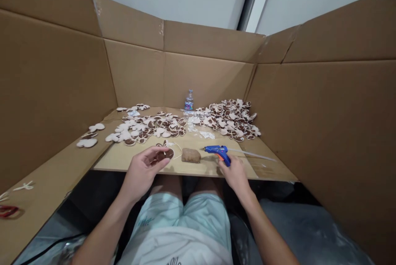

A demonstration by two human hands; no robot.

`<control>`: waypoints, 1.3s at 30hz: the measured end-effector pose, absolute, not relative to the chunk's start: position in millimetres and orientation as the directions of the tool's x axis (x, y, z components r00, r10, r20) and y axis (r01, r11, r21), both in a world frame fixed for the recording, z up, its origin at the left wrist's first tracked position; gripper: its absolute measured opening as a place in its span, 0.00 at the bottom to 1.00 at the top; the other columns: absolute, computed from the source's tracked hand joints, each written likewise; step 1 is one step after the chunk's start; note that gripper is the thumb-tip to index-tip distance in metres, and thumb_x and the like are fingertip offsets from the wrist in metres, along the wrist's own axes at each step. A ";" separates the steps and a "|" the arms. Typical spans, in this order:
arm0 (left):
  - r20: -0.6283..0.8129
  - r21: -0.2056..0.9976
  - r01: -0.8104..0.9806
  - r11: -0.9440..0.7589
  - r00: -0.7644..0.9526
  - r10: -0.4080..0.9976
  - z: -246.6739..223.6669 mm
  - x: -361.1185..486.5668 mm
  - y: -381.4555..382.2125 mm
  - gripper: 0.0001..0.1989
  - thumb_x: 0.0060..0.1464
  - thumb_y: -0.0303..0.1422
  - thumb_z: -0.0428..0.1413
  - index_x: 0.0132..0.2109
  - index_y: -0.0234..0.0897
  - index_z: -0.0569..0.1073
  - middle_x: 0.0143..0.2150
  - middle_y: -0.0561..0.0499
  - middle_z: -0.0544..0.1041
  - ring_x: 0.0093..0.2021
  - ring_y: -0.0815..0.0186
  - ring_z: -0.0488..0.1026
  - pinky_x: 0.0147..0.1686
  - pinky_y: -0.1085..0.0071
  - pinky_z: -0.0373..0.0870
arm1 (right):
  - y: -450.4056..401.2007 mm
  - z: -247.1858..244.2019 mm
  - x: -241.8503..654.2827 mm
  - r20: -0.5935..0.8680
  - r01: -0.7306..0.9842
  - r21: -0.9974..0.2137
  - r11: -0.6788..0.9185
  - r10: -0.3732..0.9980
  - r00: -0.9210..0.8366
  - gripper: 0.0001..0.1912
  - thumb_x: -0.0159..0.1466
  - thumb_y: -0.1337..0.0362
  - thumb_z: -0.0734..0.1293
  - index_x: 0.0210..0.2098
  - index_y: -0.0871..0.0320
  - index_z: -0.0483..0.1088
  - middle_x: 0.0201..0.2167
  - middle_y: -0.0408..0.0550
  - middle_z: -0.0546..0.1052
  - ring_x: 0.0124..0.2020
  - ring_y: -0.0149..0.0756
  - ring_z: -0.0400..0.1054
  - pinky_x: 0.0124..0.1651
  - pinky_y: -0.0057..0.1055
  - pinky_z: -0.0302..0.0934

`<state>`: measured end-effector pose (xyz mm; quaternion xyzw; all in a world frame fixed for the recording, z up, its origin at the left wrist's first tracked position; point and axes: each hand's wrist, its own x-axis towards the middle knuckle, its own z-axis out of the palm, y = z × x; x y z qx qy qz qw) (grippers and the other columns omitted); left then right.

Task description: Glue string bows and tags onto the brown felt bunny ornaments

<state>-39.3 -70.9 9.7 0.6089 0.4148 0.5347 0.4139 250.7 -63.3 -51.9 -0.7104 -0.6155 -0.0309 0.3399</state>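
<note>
Between the thumb and fingers of my left hand [144,170] is a brown felt piece [164,155] with white parts, partly hidden by the fingers. A thin cream cord [178,149] loops out beside it. My right hand [235,172] is wrapped round the handle of a blue hot glue gun [216,149], whose nozzle points left. A clear glue stick [253,155] sticks out from its back. Between the two hands a brown block-like lump [191,155] lies on the board, just below and left of the nozzle.
Loose brown and white felt pieces [151,126] spread across the back left; a taller heap [235,118] stands at the back right. A water bottle [189,101] is at the rear. Cardboard walls [204,75] enclose the board [123,158]. Red-handled scissors [8,211] lie far left.
</note>
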 end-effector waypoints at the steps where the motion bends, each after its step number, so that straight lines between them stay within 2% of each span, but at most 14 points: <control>1: 0.312 0.946 0.072 -0.316 0.070 0.948 10.0 -41.5 -69.0 0.13 0.48 0.36 0.64 0.42 0.38 0.77 0.44 0.47 0.81 0.44 0.61 0.76 0.47 0.66 0.71 | -59.4 -58.0 251.6 0.463 0.901 -0.434 -0.020 0.853 0.242 0.15 0.60 0.60 0.63 0.37 0.66 0.75 0.31 0.58 0.78 0.34 0.46 0.71 0.39 0.36 0.62; 8: 0.344 0.931 0.133 -0.339 -0.018 0.939 14.9 -59.9 -58.8 0.16 0.47 0.37 0.65 0.43 0.37 0.75 0.44 0.45 0.80 0.45 0.60 0.76 0.48 0.65 0.70 | -50.7 -82.9 253.9 0.460 0.928 -0.369 -0.057 0.856 0.235 0.14 0.60 0.59 0.66 0.34 0.65 0.75 0.31 0.59 0.77 0.34 0.46 0.71 0.39 0.36 0.62; 12: 0.345 0.931 0.143 -0.336 -0.047 0.937 15.9 -69.7 -56.4 0.17 0.47 0.37 0.64 0.44 0.37 0.74 0.42 0.46 0.80 0.44 0.61 0.76 0.45 0.66 0.70 | -53.5 -75.7 249.8 0.493 0.942 -0.335 -0.033 0.846 0.205 0.19 0.61 0.55 0.66 0.41 0.67 0.74 0.36 0.64 0.77 0.40 0.51 0.69 0.45 0.43 0.59; 15: 0.344 0.932 0.137 -0.335 -0.048 0.938 17.3 -72.8 -57.0 0.17 0.47 0.37 0.64 0.44 0.37 0.73 0.43 0.46 0.80 0.43 0.61 0.76 0.44 0.67 0.70 | -50.4 -61.0 225.6 0.485 0.943 -0.301 0.140 0.874 0.025 0.17 0.64 0.58 0.64 0.46 0.65 0.71 0.42 0.62 0.76 0.44 0.50 0.68 0.48 0.43 0.58; 18: 0.334 0.938 0.117 -0.327 -0.050 0.941 20.8 -72.5 -58.9 0.17 0.46 0.37 0.65 0.42 0.36 0.74 0.42 0.46 0.80 0.42 0.60 0.77 0.44 0.66 0.70 | -37.1 -47.1 181.0 0.399 0.891 -0.258 0.374 0.881 -0.255 0.08 0.64 0.64 0.64 0.41 0.58 0.72 0.39 0.53 0.78 0.42 0.41 0.70 0.46 0.33 0.59; 20: 0.328 0.941 0.102 -0.321 -0.055 0.943 23.8 -71.9 -60.4 0.16 0.45 0.37 0.65 0.42 0.36 0.74 0.40 0.46 0.81 0.42 0.60 0.77 0.44 0.65 0.71 | -24.3 -41.5 148.6 0.335 0.845 -0.226 0.485 0.853 -0.400 0.07 0.64 0.62 0.64 0.40 0.56 0.72 0.38 0.50 0.78 0.43 0.40 0.70 0.45 0.31 0.58; 24: 0.350 0.933 0.106 -0.344 -0.048 0.935 27.6 -73.1 -62.5 0.15 0.45 0.35 0.64 0.41 0.36 0.74 0.40 0.46 0.81 0.42 0.59 0.77 0.45 0.64 0.71 | -5.9 -39.6 104.2 0.268 0.805 -0.179 0.565 0.815 -0.513 0.17 0.64 0.53 0.64 0.46 0.59 0.67 0.45 0.58 0.76 0.52 0.47 0.66 0.49 0.38 0.57; 27: 0.353 0.933 0.088 -0.349 -0.035 0.935 28.3 -75.4 -63.8 0.14 0.45 0.34 0.64 0.41 0.37 0.74 0.41 0.47 0.81 0.43 0.60 0.77 0.46 0.64 0.72 | -9.8 -44.3 94.7 0.260 0.795 -0.176 0.581 0.806 -0.531 0.21 0.64 0.48 0.63 0.44 0.61 0.68 0.44 0.60 0.76 0.52 0.51 0.65 0.52 0.44 0.55; 30: 0.354 0.933 0.080 -0.351 -0.026 0.935 28.9 -76.4 -66.3 0.13 0.46 0.33 0.64 0.41 0.37 0.74 0.42 0.47 0.81 0.43 0.60 0.77 0.48 0.65 0.72 | -24.5 -52.1 97.5 0.279 0.780 -0.209 0.590 0.800 -0.530 0.19 0.62 0.50 0.66 0.41 0.60 0.70 0.41 0.59 0.77 0.51 0.51 0.65 0.52 0.44 0.55; 32: 0.357 0.931 0.080 -0.355 -0.003 0.934 29.9 -75.8 -69.0 0.13 0.47 0.33 0.63 0.42 0.37 0.74 0.42 0.47 0.80 0.44 0.61 0.77 0.48 0.65 0.72 | -33.8 -58.6 101.4 0.303 0.766 -0.256 0.589 0.802 -0.515 0.12 0.62 0.57 0.68 0.39 0.59 0.72 0.39 0.57 0.78 0.50 0.49 0.66 0.51 0.41 0.57; 34: 0.350 0.933 0.074 -0.352 0.031 0.936 31.4 -74.5 -72.3 0.13 0.48 0.32 0.62 0.43 0.37 0.75 0.43 0.48 0.80 0.45 0.61 0.77 0.48 0.65 0.71 | -39.6 -65.7 105.0 0.332 0.744 -0.329 0.582 0.809 -0.486 0.04 0.63 0.64 0.68 0.35 0.58 0.74 0.34 0.54 0.80 0.44 0.46 0.70 0.47 0.38 0.60; 36: 0.349 0.934 0.058 -0.352 0.056 0.935 32.7 -73.0 -75.3 0.12 0.49 0.32 0.62 0.43 0.37 0.75 0.44 0.48 0.80 0.45 0.62 0.76 0.49 0.66 0.71 | -42.0 -72.5 107.2 0.370 0.707 -0.425 0.566 0.821 -0.435 0.06 0.63 0.69 0.66 0.33 0.57 0.76 0.29 0.51 0.80 0.37 0.43 0.73 0.42 0.35 0.63; 39: 0.361 0.931 0.040 -0.364 0.070 0.930 32.7 -70.4 -77.5 0.12 0.49 0.31 0.62 0.43 0.37 0.75 0.45 0.48 0.79 0.46 0.61 0.76 0.50 0.66 0.71 | -44.3 -78.0 108.5 0.440 0.617 -0.596 0.515 0.851 -0.286 0.08 0.63 0.68 0.65 0.35 0.57 0.78 0.33 0.51 0.82 0.34 0.40 0.75 0.40 0.33 0.67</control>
